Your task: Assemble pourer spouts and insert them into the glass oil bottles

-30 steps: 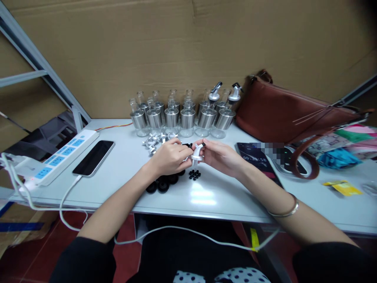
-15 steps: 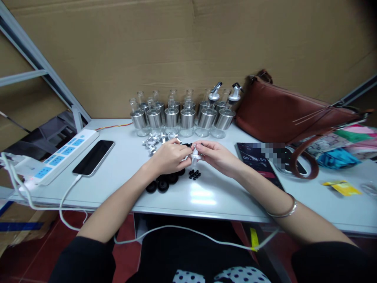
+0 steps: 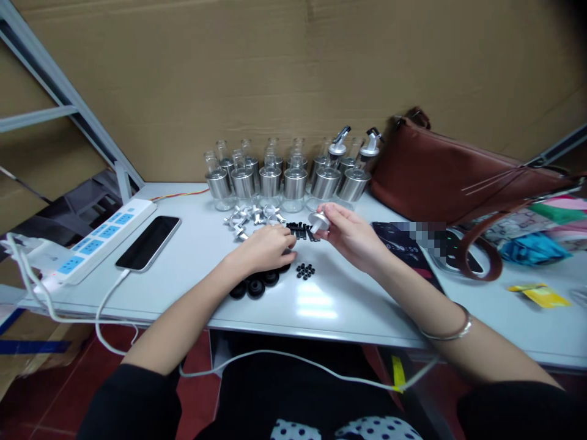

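My right hand (image 3: 351, 235) pinches a silver pourer top (image 3: 318, 222) with a round flange, raised above the table and tilted. My left hand (image 3: 267, 247) is low over a group of black rubber stoppers (image 3: 255, 287), its fingers curled together. Something dark shows between its thumb and fingertips, too small to make out. Small black rings (image 3: 305, 271) lie in a cluster between the hands. Behind them are black lever pieces (image 3: 300, 231), partly hidden by the left fingers. More silver pourer tops (image 3: 238, 219) lie in a pile beyond my left hand.
Glass bottles with steel sleeves (image 3: 270, 181) stand in rows at the back; two pourers (image 3: 369, 146) sit on bottles at the right. A brown bag (image 3: 458, 168), a tablet (image 3: 403, 250) and a yellow packet (image 3: 541, 295) are right. A phone (image 3: 149, 243) and power strip (image 3: 103, 238) lie left.
My hands have parted. The right hand has lifted the pourer top up and to the right; the left has let go of it and moved slightly left over the black stoppers.
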`<action>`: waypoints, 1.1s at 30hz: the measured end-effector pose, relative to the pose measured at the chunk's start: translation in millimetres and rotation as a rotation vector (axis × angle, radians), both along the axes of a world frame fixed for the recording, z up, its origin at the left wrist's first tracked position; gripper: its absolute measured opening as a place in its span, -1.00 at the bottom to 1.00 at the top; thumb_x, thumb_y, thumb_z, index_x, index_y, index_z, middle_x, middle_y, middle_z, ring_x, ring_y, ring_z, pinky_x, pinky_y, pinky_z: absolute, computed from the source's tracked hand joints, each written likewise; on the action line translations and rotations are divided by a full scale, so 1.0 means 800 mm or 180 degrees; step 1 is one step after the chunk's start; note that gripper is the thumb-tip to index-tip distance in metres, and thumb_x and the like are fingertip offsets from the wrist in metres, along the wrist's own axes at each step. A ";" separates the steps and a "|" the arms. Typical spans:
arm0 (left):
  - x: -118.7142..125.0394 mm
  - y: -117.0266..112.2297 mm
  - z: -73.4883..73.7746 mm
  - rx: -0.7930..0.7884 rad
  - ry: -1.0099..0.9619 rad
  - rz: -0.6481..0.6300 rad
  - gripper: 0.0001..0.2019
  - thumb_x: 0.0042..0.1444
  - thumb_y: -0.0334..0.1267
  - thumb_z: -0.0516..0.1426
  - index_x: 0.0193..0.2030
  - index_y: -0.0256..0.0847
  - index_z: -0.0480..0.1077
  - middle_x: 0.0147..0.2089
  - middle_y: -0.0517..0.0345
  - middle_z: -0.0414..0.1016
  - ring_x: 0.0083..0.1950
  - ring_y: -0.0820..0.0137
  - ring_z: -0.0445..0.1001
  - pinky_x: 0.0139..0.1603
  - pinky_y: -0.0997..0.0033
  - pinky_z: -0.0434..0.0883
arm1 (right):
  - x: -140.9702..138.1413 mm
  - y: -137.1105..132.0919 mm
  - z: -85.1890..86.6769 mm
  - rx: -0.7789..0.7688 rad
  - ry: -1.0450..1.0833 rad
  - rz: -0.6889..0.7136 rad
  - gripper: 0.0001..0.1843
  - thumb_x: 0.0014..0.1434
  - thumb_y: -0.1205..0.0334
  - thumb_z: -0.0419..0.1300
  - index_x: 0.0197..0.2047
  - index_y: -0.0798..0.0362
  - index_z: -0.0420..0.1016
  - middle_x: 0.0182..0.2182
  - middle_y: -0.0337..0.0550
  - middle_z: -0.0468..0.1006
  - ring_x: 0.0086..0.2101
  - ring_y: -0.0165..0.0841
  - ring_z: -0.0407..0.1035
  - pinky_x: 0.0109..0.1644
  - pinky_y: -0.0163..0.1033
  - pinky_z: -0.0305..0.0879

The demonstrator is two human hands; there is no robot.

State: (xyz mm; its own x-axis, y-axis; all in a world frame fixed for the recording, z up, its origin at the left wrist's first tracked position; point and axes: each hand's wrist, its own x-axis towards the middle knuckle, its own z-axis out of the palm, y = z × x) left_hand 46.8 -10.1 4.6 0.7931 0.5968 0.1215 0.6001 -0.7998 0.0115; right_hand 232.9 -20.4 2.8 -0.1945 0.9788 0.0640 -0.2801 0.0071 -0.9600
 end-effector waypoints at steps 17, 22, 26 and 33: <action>0.002 0.007 -0.010 0.0341 0.0027 -0.0232 -0.75 0.17 -0.23 0.16 -0.49 -0.29 0.38 -0.45 0.15 0.45 -0.41 0.39 0.42 -0.36 0.40 0.21 | -0.001 0.001 -0.006 -0.0165 0.0065 -0.0025 -0.66 0.00 -0.06 0.31 -0.38 0.04 0.41 -0.55 -0.36 0.19 -0.53 -0.51 0.12 -0.41 -0.33 0.19; 0.001 0.008 -0.014 0.0401 -0.0047 -0.0308 -0.70 0.19 -0.18 0.14 -0.51 -0.29 0.37 -0.47 0.16 0.44 -0.43 0.40 0.41 -0.37 0.41 0.20 | -0.001 0.001 -0.004 -0.0212 0.0126 -0.0011 -0.65 -0.03 -0.05 0.34 -0.40 0.05 0.41 -0.55 -0.36 0.20 -0.53 -0.53 0.13 -0.42 -0.35 0.18; 0.002 0.009 -0.015 0.0399 -0.0080 -0.0334 -0.66 0.23 -0.16 0.09 -0.52 -0.29 0.37 -0.49 0.17 0.44 -0.45 0.42 0.40 -0.37 0.41 0.20 | -0.001 0.000 -0.003 -0.0225 0.0127 -0.0016 -0.64 -0.04 -0.06 0.34 -0.40 0.06 0.41 -0.55 -0.37 0.18 -0.53 -0.53 0.13 -0.41 -0.36 0.18; 0.001 0.011 -0.015 0.0711 -0.0383 -0.0478 -0.59 0.31 -0.18 -0.04 -0.51 -0.30 0.38 -0.49 0.16 0.44 -0.45 0.43 0.40 -0.34 0.41 0.23 | -0.002 0.000 -0.003 -0.0336 0.0197 0.0010 -0.66 -0.08 -0.03 0.37 -0.40 0.06 0.45 -0.56 -0.35 0.22 -0.51 -0.51 0.13 -0.41 -0.35 0.19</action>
